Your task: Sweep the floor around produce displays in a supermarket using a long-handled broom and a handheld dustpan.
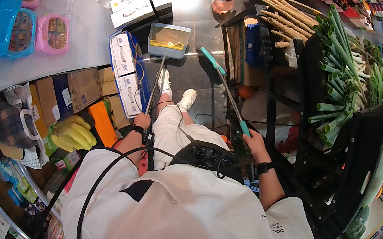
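Note:
My left hand [142,121] is closed around the upper end of a thin metal handle [157,84]. That handle runs down to a grey dustpan [167,52] on the dark tiled floor, with a yellow comb strip [162,44] across it and a little pale debris by the strip. In my right hand [257,146] is the teal grip of a long-handled broom [230,95]. The broom's teal head [212,59] is low over the floor to the right of the dustpan; its bristles are hard to make out.
White cartons [127,54] stand left of the dustpan. Bananas [74,133] and boxes fill the left shelf. At right, a black rack [295,98] carries green onions [337,85] and long brown roots [285,14]. A spray bottle [223,3] stands ahead. Cables hang before my body.

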### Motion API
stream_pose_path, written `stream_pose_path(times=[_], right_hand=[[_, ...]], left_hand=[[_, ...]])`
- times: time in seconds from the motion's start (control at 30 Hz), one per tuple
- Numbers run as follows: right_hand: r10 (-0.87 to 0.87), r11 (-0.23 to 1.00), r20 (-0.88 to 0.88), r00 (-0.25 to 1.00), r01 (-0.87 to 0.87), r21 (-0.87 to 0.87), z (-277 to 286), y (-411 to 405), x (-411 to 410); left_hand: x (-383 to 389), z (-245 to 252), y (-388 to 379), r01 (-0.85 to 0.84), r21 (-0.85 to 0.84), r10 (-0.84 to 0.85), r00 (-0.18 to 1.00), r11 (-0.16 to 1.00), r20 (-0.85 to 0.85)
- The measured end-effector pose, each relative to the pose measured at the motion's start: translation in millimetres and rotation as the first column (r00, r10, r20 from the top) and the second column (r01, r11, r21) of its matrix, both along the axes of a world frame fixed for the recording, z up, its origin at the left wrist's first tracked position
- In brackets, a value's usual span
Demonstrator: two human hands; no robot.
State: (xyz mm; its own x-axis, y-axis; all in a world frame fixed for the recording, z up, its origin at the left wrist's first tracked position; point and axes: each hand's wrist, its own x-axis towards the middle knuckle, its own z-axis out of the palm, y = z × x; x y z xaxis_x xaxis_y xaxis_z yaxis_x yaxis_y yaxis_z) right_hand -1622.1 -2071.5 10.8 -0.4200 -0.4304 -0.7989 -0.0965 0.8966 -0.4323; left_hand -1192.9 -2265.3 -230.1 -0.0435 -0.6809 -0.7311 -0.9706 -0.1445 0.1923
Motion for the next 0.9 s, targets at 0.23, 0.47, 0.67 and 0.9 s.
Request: stream_pose_path(times=[0.23,0.47,0.67,0.9], right_hand=[[-0.041,0.999,0.001,0.999,0.041,0.004,10,-15,3],[-0.027,0.999,0.068,0.997,0.025,0.039,9,-27,4],[-0.047,0.999,0.012,0.999,0.046,0.022,5,-16,7],[0.024,1.000,-0.024,0.999,-0.024,-0.001,9,-23,10]], left_hand=[[2,6,-5,-0.036,0.088,0.039,0.999,0.995,-0.034],[36,-54,6,0.037,0.134,-0.029,0.998,0.990,-0.063],[-8,-19,-13,-0.064,0.191,0.069,0.997,0.980,-0.020],[12,-28,-4,-0.150,0.049,0.155,0.981,0.987,-0.116]])
